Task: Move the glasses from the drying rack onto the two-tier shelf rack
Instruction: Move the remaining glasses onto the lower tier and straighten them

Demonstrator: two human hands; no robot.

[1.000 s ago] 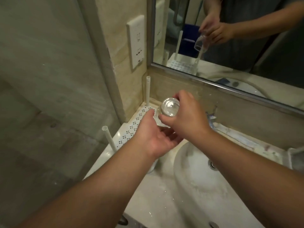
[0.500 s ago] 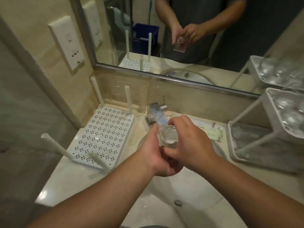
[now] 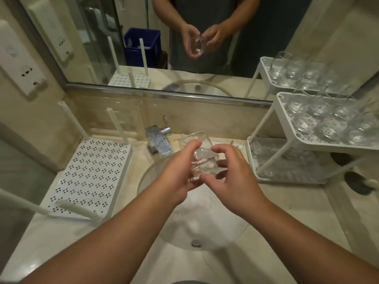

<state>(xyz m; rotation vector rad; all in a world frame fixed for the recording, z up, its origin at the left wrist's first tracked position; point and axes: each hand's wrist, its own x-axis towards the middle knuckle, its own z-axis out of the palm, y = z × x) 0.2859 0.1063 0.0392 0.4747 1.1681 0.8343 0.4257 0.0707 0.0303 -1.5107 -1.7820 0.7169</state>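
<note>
A clear drinking glass (image 3: 202, 155) is held over the sink, tilted with its mouth pointing away from me. My left hand (image 3: 176, 177) grips its left side. My right hand (image 3: 231, 177) cups its base and right side. The white perforated drying rack (image 3: 92, 175) lies on the counter at the left with nothing on its plate, its pegs sticking up. The white two-tier shelf rack (image 3: 287, 128) stands at the right; several clear glasses crowd its top tier and a few sit on its bottom tier.
A round sink (image 3: 196, 222) lies under my hands, with a chrome faucet (image 3: 159, 141) behind it. A wall mirror (image 3: 184, 37) spans the back. A socket plate (image 3: 22, 68) is on the left wall. A dark round object (image 3: 356, 183) sits on the counter's right.
The glass and both hands have moved right, from over the drying rack to over the sink. The glass has turned from base-up to mouth-away. The view has swung right, showing the shelf rack.
</note>
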